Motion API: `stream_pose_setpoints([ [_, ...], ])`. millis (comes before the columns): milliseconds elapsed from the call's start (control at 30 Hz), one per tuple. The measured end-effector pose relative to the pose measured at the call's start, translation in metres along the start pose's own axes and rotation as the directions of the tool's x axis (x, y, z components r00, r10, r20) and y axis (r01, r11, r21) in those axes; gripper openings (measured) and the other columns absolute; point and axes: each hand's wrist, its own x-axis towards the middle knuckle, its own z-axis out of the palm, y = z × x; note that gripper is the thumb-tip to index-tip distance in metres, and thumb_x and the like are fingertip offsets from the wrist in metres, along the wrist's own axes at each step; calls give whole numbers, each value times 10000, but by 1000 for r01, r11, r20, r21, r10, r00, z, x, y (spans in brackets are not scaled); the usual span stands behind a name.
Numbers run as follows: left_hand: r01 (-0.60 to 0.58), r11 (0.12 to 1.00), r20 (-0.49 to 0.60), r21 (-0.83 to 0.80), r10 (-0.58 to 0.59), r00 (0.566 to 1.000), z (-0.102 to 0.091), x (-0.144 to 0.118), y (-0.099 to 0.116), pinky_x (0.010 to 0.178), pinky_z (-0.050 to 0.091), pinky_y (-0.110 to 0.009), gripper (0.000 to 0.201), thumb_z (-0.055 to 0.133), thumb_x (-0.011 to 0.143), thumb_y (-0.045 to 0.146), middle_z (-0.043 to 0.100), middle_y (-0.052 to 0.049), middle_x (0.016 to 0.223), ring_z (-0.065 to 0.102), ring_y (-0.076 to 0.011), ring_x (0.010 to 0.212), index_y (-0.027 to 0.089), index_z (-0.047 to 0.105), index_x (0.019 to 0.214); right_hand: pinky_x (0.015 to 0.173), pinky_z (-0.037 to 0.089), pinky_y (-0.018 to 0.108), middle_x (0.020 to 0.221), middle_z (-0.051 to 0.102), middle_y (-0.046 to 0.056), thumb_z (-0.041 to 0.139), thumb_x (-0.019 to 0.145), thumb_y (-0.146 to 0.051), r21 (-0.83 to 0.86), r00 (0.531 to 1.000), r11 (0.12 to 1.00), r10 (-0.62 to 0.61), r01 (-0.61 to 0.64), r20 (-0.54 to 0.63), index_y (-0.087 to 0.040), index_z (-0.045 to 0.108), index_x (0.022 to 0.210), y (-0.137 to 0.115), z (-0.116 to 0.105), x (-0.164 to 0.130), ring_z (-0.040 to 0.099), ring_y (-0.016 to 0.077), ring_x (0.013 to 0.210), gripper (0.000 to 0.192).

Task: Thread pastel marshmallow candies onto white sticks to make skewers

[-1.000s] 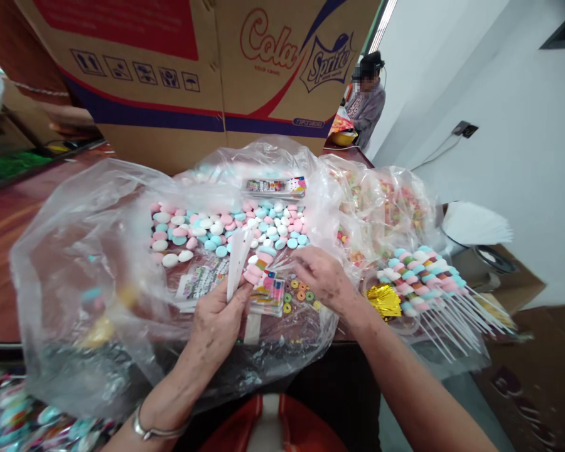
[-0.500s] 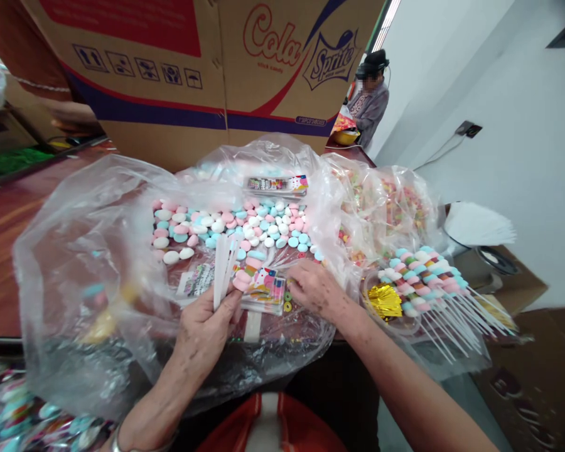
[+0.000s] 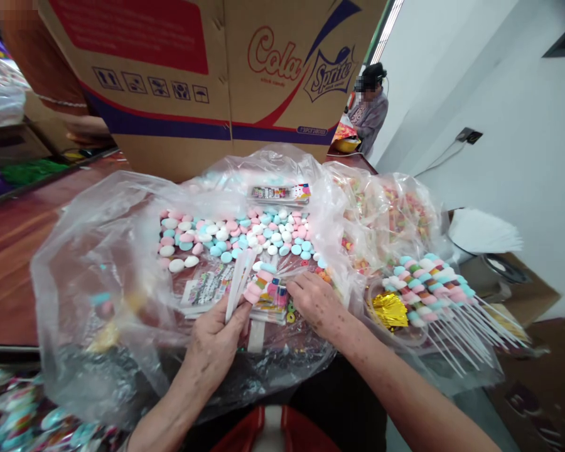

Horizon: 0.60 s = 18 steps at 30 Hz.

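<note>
1. Head view: your left hand is clamped on a bunch of white sticks that fan up past its fingers. It also holds a skewer of stacked candy, pink piece lowest, which tilts toward your right hand.
2. Your right hand lies palm down just right of the skewer. Its fingers are curled at the small ring candies on the clear plastic bag. Cannot tell if they pinch one.
3. Hands are close but apart, with the skewer tip between them.
4. Under both hands: a stack of printed cards, partly covered by your left fingers.
5. Just beyond your fingertips: a loose pile of pink, white and blue candies on the same bag.
6. Right of your right hand: a gold foil piece and a heap of finished candy skewers, sticks pointing away to the right.
7. Far side of the pile: a cardboard box standing upright. Another person stands well beyond it, to the right.
</note>
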Motion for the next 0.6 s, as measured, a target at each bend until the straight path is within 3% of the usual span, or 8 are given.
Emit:
stream_pose_setpoints([
  [67,-21,998,25,65,19,1000,0,-1,5,450,298,-219,320,620,815,456,464,58,502,378,-112,474,182,592,654,808,484,352,836,675,82,507,829,-48,170,987,980,125,-106,-103,-157,650,842,4,4,1,607,222,840,180],
  [133,-67,986,63,152,59,996,0,-2,10,481,318,-222,338,599,818,451,454,55,495,395,-122,494,186,583,608,755,498,325,812,680,57,529,802,-92,493,938,843,319,-215,-137,-167,654,852,9,3,2,621,198,790,154],
  [233,-130,957,132,261,99,986,1,-3,13,522,343,-227,318,567,825,444,465,52,500,422,-138,522,193,668,658,618,501,270,756,679,12,610,790,-240,919,826,295,561,-260,54,-181,655,888,14,-6,4,626,155,663,123],
  [300,-135,948,144,290,97,985,3,-3,14,535,362,-231,308,560,817,450,511,47,523,452,-152,537,204,743,791,581,503,259,715,685,4,672,757,-306,975,786,-45,583,-219,203,-178,662,875,14,-11,5,631,147,621,174],
  [333,-130,947,139,294,93,986,4,-3,15,538,370,-231,322,563,811,456,533,45,536,464,-158,543,210,763,864,582,507,260,704,692,8,698,736,-317,969,780,-145,575,-198,246,-175,670,868,13,-13,5,638,150,623,196],
  [400,-122,946,137,300,83,987,5,-2,16,537,377,-231,359,566,807,467,545,48,537,469,-162,538,219,773,961,598,516,264,718,712,17,731,708,-315,958,780,-232,563,-167,272,-173,693,869,10,-15,6,652,154,644,218],
  [467,-126,941,151,314,82,985,6,-2,17,540,382,-229,374,557,820,475,541,53,528,464,-160,531,224,772,995,632,529,269,747,728,17,746,693,-308,962,783,-235,570,-137,251,-179,716,867,8,-14,7,661,151,667,219],
  [600,-157,926,159,343,108,981,6,0,16,571,401,-234,348,530,841,455,582,45,576,487,-164,565,224,769,943,748,562,302,856,762,14,734,717,-287,987,790,-87,592,-137,162,-205,754,882,4,-12,8,691,162,768,185],
])
